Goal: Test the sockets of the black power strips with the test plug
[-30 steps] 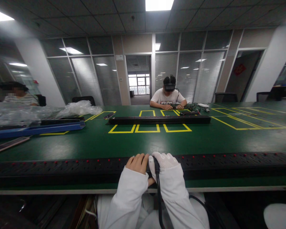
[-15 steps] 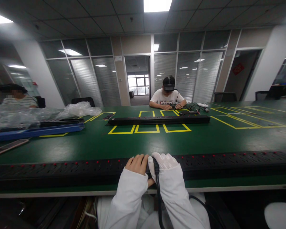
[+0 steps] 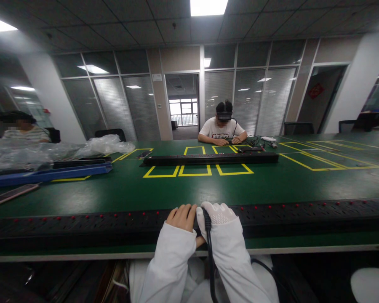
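Note:
A long black power strip with a row of red dots lies across the near edge of the table. My bare left hand is wrapped over its middle, fingers on top and the thumb lower on the near side. Close beside it, my right hand, in a white glove with a dotted grip, is closed around the ribbed end of a black power cord. The cord hangs down between my sleeves. The tip of its connector is hidden by the hand, so I cannot tell whether it sits in a socket.
A second black power strip lies farther back over yellow tape outlines. Clear plastic wrap, a blue channel and a phone are at the left. A person sits opposite; another person is at far left.

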A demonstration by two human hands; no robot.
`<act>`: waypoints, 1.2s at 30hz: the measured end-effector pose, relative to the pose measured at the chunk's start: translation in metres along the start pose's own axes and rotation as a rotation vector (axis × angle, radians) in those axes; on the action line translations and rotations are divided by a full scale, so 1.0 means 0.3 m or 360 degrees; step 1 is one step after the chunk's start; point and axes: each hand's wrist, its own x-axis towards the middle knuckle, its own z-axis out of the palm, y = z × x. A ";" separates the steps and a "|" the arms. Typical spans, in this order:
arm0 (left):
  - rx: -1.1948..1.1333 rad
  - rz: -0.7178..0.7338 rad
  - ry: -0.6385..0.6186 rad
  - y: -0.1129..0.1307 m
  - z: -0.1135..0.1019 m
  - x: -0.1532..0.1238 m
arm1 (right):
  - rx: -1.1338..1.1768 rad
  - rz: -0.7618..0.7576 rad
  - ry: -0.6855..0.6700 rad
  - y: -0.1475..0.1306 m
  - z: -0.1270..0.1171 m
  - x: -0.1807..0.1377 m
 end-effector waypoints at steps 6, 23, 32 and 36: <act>0.0010 -0.0011 -0.0001 0.000 0.003 0.000 | -0.0028 -0.0003 -0.0017 -0.003 -0.003 -0.003; 0.0012 -0.0004 0.0013 0.000 0.002 0.001 | -0.0028 -0.0026 -0.0025 0.000 -0.016 -0.001; -0.0017 -0.0019 -0.0032 0.003 -0.003 0.003 | -0.0012 -0.0037 -0.0028 0.001 -0.021 -0.001; -0.0013 -0.0020 -0.0028 0.004 -0.003 0.003 | -0.0012 -0.0030 -0.0036 0.002 -0.021 -0.002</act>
